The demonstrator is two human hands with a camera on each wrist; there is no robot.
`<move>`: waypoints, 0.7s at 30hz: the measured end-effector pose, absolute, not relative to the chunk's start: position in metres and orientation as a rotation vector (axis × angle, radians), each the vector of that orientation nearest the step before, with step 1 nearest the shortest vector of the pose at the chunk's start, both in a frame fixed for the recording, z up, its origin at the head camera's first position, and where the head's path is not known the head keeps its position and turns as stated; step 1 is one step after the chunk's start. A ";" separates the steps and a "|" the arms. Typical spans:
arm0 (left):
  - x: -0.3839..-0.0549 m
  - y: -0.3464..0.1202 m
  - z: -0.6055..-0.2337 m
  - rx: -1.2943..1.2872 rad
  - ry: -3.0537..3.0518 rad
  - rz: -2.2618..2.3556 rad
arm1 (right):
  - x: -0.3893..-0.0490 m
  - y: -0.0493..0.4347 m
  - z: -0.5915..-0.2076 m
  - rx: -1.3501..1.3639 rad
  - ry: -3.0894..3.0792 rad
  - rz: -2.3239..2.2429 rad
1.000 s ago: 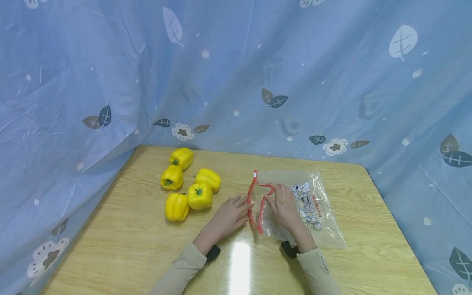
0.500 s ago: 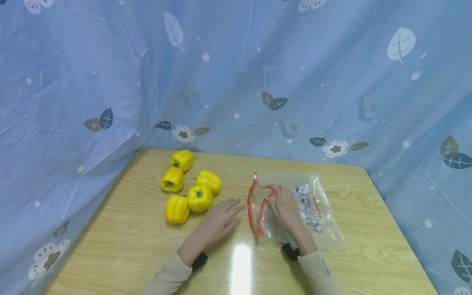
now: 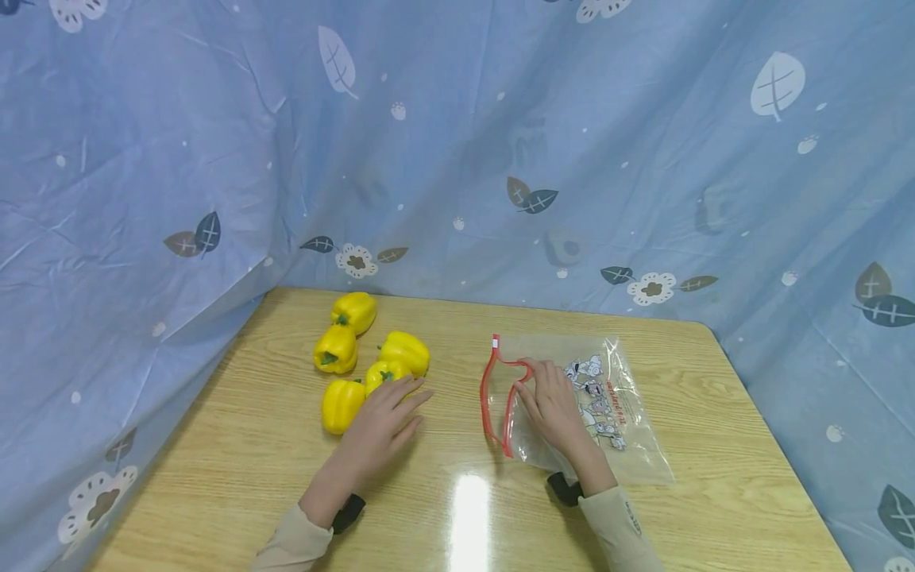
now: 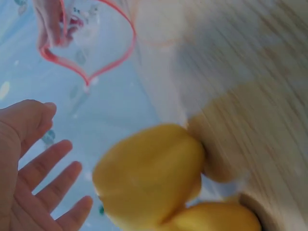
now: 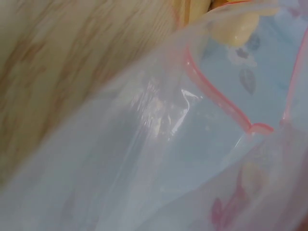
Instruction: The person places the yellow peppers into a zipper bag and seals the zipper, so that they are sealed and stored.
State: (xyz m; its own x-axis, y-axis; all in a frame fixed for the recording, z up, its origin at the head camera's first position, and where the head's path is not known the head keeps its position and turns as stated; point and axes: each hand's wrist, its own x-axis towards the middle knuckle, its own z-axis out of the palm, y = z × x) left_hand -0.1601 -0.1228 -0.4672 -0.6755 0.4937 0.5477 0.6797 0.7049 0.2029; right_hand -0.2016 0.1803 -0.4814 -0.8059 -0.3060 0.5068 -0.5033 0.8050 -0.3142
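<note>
My left hand (image 3: 377,425) reaches over the yellow bell peppers, fingers extended and apart, overlapping the front-middle bell pepper (image 3: 384,371) in the head view. In the left wrist view that hand's spread fingers hold nothing, beside a large yellow bell pepper (image 4: 149,173). My right hand (image 3: 556,409) pinches the red zip edge of a clear zip bag (image 3: 643,437), which lies with its mouth held apart facing left. Seen from the right wrist, the clear bag (image 5: 110,159) fills most of the view, its red zip edge (image 5: 216,96) spread.
Another bell pepper (image 3: 343,405) lies left of the left hand, one (image 3: 405,353) behind it, and two more, one (image 3: 336,349) in front of the other (image 3: 354,311), farther back. The wooden table (image 3: 236,469) meets a blue patterned curtain (image 3: 457,143) at its back and sides.
My left hand has let go of the bag's red edge and moved left to the bell peppers. The right hand keeps its hold on the bag, whose mouth stays apart.
</note>
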 end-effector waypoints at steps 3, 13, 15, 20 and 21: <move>-0.160 -0.133 -0.467 -0.855 -2.455 -0.549 | -0.202 0.181 -0.481 0.611 -2.551 0.616; -0.169 -0.159 -0.468 -0.723 -2.522 -0.548 | -0.201 0.181 -0.480 0.612 -2.555 0.621; -0.172 -0.162 -0.467 -0.716 -2.545 -0.550 | -0.201 0.181 -0.480 0.610 -2.559 0.621; -0.181 -0.169 -0.462 -0.724 -2.591 -0.534 | -0.202 0.181 -0.480 0.610 -2.552 0.616; -0.183 -0.170 -0.461 -0.727 -2.603 -0.537 | -0.202 0.181 -0.480 0.611 -2.550 0.617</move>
State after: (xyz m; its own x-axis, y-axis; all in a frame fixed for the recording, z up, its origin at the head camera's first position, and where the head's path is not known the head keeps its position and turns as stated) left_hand -0.1828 -0.1703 -0.4614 -0.7923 0.4067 0.4548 0.5534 0.7929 0.2550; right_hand -0.2017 0.1809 -0.4802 -0.8035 -0.3090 0.5089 -0.5074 0.8026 -0.3138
